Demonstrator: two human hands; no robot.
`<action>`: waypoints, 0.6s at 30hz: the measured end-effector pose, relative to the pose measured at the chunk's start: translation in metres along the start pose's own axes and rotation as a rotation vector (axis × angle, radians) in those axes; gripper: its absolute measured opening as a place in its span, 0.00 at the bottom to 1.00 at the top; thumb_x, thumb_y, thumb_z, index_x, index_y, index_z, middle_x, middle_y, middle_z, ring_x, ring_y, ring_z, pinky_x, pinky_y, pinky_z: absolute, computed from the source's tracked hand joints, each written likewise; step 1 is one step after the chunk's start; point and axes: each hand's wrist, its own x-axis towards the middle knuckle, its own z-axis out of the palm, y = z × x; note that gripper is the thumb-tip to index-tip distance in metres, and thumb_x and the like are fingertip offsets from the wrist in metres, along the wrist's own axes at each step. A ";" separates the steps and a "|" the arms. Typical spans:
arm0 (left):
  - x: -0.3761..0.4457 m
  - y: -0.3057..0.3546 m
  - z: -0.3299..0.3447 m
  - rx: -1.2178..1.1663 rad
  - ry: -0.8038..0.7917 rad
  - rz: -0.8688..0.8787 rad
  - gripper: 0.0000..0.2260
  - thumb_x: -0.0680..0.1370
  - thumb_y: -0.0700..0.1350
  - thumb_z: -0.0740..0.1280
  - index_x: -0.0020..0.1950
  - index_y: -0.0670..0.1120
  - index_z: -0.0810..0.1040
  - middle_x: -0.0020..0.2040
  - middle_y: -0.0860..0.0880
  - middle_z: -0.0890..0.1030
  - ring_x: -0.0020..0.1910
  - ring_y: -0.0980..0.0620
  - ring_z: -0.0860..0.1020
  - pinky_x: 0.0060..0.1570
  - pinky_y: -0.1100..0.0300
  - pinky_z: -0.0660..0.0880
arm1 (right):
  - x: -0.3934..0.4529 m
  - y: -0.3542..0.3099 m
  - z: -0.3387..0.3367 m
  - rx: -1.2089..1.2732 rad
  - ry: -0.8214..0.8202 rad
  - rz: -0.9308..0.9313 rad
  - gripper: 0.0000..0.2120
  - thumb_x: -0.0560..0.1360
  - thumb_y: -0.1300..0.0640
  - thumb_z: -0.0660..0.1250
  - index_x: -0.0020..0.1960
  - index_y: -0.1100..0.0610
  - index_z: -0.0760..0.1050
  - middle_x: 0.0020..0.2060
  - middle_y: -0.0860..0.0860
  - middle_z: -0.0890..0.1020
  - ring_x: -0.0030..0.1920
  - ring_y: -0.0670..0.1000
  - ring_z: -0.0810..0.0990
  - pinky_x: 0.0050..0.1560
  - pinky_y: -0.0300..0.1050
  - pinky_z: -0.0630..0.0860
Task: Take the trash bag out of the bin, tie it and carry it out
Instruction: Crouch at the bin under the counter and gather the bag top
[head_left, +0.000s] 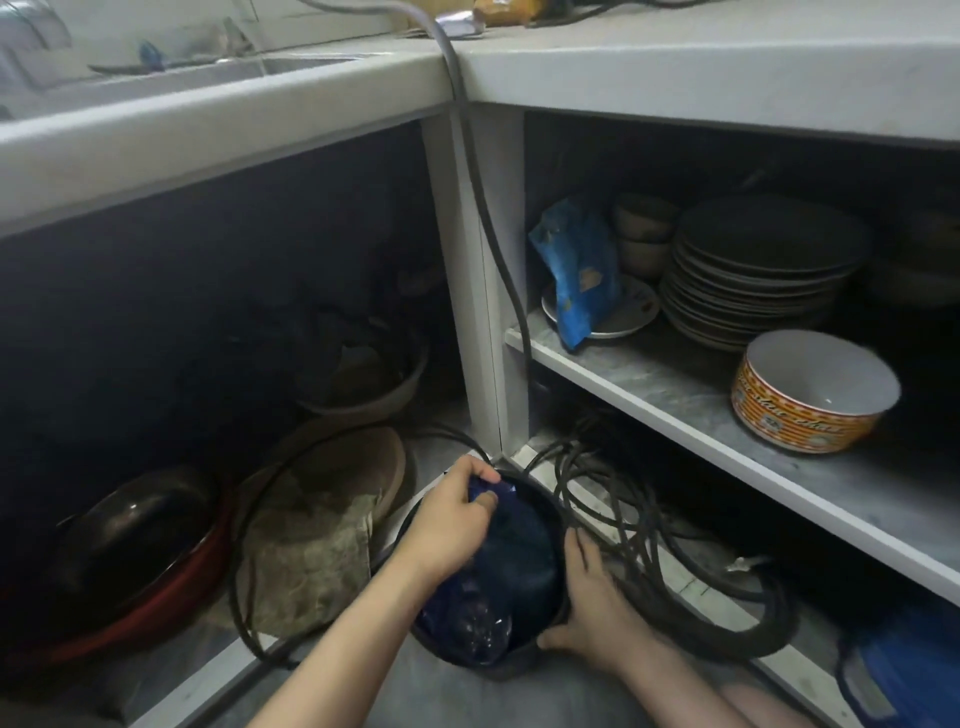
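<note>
Dark blue plastic fills the small black bin (550, 525) on the floor at the corner of the grey worktop (675, 67): this is the trash bag (519, 551), still sitting inside the bin. The left hand (457, 525) reaches in from above, and its grip is clenched on a gathered fold of the bag at the far rim, thumb and fingers pinching the plastic. The right hand (587, 597) lies against the bin's outer right wall, fingers fairly straight and spread along the rim, thumb under the near edge, bracing it. Black cable (649, 519) lies coiled on the floor just beside that hand. On the shelf (675, 395) to the right stand stacked dark plates (753, 275) and an orange-patterned bowl (815, 389).
</note>
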 end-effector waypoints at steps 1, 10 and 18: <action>-0.001 0.003 0.000 -0.009 -0.001 0.009 0.10 0.77 0.39 0.62 0.45 0.55 0.74 0.33 0.49 0.75 0.28 0.50 0.71 0.32 0.53 0.71 | 0.002 -0.001 0.001 -0.007 -0.023 0.007 0.63 0.61 0.52 0.78 0.77 0.61 0.34 0.77 0.56 0.37 0.78 0.55 0.45 0.75 0.45 0.55; -0.006 0.039 -0.035 0.162 0.096 0.171 0.08 0.76 0.41 0.63 0.45 0.55 0.75 0.37 0.49 0.81 0.32 0.53 0.75 0.37 0.57 0.75 | 0.005 -0.005 0.002 -0.133 0.007 0.016 0.66 0.62 0.46 0.78 0.75 0.59 0.29 0.78 0.57 0.39 0.76 0.58 0.57 0.71 0.49 0.64; -0.015 0.092 -0.076 0.173 0.206 0.295 0.09 0.76 0.39 0.63 0.43 0.52 0.78 0.33 0.56 0.76 0.27 0.62 0.72 0.27 0.73 0.67 | -0.002 -0.003 -0.004 -0.250 0.035 0.021 0.66 0.61 0.39 0.76 0.76 0.60 0.31 0.79 0.54 0.44 0.75 0.54 0.60 0.69 0.49 0.67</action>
